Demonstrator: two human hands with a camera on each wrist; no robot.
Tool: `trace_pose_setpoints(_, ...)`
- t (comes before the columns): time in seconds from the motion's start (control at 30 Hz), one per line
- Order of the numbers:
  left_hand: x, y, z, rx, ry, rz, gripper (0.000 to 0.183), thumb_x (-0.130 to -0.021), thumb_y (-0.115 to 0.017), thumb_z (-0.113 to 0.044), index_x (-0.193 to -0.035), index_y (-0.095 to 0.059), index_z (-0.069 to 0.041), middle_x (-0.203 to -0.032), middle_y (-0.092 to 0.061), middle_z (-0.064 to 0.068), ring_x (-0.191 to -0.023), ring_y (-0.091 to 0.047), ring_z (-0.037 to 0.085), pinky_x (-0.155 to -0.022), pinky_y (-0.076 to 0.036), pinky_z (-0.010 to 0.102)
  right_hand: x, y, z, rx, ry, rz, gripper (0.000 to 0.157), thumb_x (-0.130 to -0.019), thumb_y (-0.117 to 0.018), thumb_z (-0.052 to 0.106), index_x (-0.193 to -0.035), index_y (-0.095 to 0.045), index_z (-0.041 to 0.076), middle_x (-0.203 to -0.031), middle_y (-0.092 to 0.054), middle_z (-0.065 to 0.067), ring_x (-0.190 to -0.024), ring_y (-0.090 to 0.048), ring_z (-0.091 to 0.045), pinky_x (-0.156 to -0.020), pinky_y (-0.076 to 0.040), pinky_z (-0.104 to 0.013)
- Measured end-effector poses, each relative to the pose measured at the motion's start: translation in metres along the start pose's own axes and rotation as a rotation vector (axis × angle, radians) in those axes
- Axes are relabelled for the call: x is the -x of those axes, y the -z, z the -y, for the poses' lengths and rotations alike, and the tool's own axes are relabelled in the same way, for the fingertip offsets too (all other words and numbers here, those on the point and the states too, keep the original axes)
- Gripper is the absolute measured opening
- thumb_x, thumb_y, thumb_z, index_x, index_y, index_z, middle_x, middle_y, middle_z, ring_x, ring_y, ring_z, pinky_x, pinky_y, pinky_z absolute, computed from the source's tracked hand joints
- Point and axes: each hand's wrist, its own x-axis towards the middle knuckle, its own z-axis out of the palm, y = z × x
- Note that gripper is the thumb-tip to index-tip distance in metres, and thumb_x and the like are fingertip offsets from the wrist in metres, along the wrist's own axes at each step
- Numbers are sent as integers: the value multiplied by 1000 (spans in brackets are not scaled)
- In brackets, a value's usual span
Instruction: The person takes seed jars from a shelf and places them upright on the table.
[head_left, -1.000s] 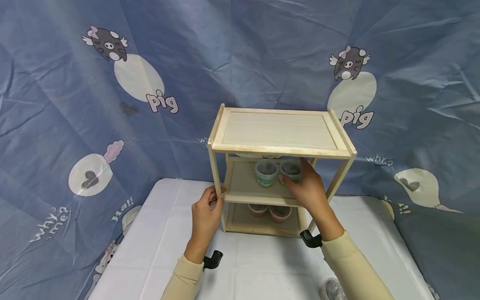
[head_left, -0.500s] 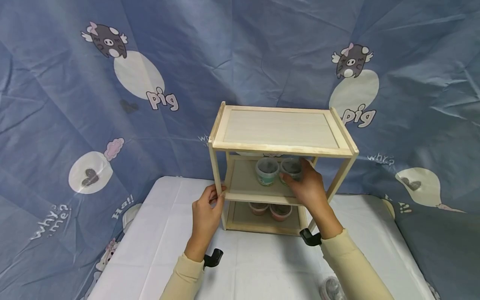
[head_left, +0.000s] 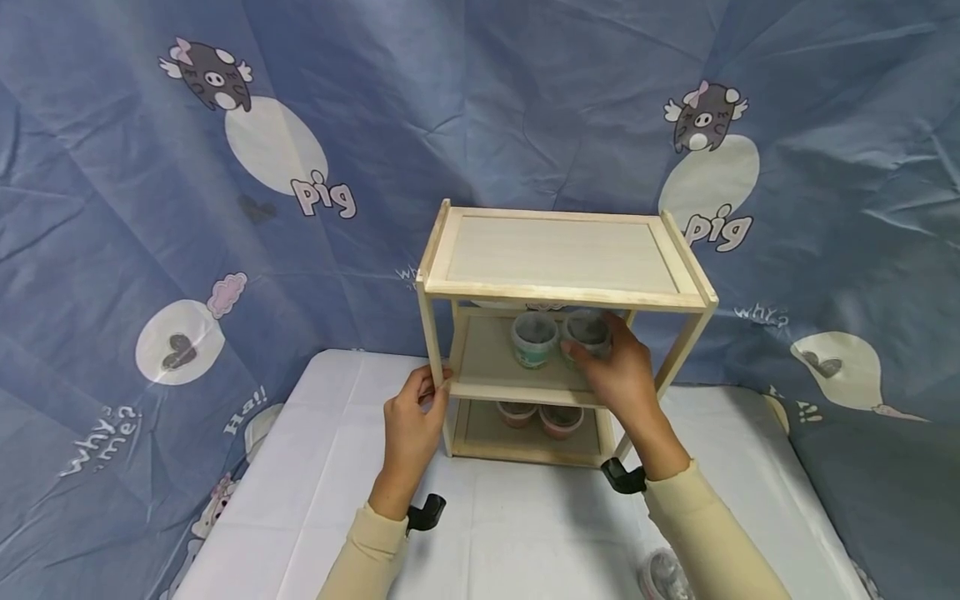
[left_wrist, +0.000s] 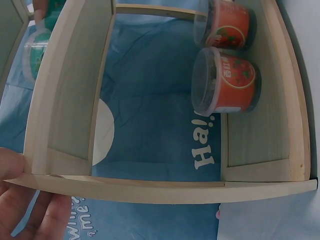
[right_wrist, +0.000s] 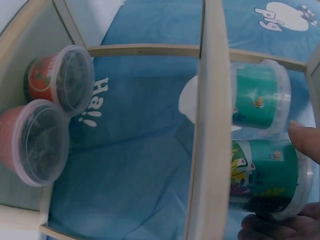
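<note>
A small three-tier wooden shelf stands on the table. My left hand grips its front left post at middle-shelf height. On the middle shelf my right hand holds a clear-lidded plastic tub with a green label, thumb in front and fingers on its right side. In the right wrist view this tub shows a cartoon print. Left of it stands a matching green tub. Two red-labelled tubs sit side by side on the bottom shelf, partly hidden from above.
A further clear-lidded tub stands at the table's front, partly behind the right sleeve. White cloth covers the table. A blue pig-print curtain hangs close behind the shelf. The top board overhangs the middle tier.
The tub in my right hand has shifted slightly right, widening the gap to its green neighbour. My left hand keeps its grip on the post. The head view has tilted a little.
</note>
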Motion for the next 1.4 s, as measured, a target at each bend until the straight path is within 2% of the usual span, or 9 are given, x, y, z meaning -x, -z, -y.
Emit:
trace_pose_setpoints(0.27, 0, -1, -2, 10, 8, 9, 21, -98, -72, -2, -119, -71, 0, -110, -78, 8, -97, -76, 20, -81, -62, 32, 11, 8, 10, 10, 61, -60, 79, -93, -81, 38, -157, -46, 8, -148, -55, -24, -134, -54, -46, -105, -46, -65)
trace_pose_setpoints(0.43, 0, 0, -2, 8, 0, 3, 22, -98, -73, -2, -119, -71, -1, -110, -79, 6, -98, -76, 20, -81, -61, 28, 22, 15, 16, 24, 117, -87, 76, -90, -85, 32, -152, -50, 7, -143, -59, -21, -130, -57, -44, -102, -47, -63)
trace_pose_setpoints(0.67, 0, 0, -1, 4, -3, -3, 22, -97, -73, -1, -119, -72, -2, -111, -79, 5, -99, -76, 19, -82, -59, 23, 38, 23, 24, -12, 160, -82, 74, -89, -87, 25, -150, -51, 7, -134, -64, -16, -122, -62, -36, -97, -49, -58)
trace_pose_setpoints(0.87, 0, 0, -2, -6, 1, -7, 21, -97, -73, -2, -119, -72, -2, -109, -79, 5, -96, -76, 19, -81, -61, 27, 55, 30, 33, -34, 179, -88, 74, -85, -90, 22, -147, -53, 7, -134, -65, -14, -120, -64, -33, -94, -52, -55)
trace_pose_setpoints(1.0, 0, 0, -2, -12, 3, -14, 21, -97, -73, -2, -118, -73, -3, -108, -79, 5, -94, -77, 20, -80, -61, 29, 69, 34, 35, -56, 191, -62, 78, -85, -91, 19, -149, -50, 4, -138, -63, -16, -126, -62, -34, -100, -52, -53)
trace_pose_setpoints(1.1, -1, 0, -3, -11, 8, -14, 21, -98, -73, -2, -118, -73, -3, -108, -79, 5, -94, -76, 19, -80, -61, 27, 79, 37, 35, -71, 208, -31, 79, -85, -91, 17, -150, -48, 4, -139, -62, -14, -129, -61, -32, -103, -52, -49)
trace_pose_setpoints(1.27, 0, -1, -3, -5, 14, -9, 21, -97, -72, -1, -119, -73, -3, -109, -79, 5, -96, -76, 20, -81, -60, 24, 95, 42, 33, -78, 220, -22, 77, -85, -90, 18, -150, -50, 10, -139, -62, -11, -129, -61, -31, -104, -51, -45)
trace_pose_setpoints(1.4, 0, 0, -4, -7, 11, -10, 21, -97, -73, -1, -118, -73, -3, -108, -79, 5, -95, -76, 20, -80, -60, 25, 109, 45, 30, -91, 197, -18, 76, -85, -91, 18, -150, -52, 12, -140, -62, -8, -130, -61, -30, -110, -47, -27)
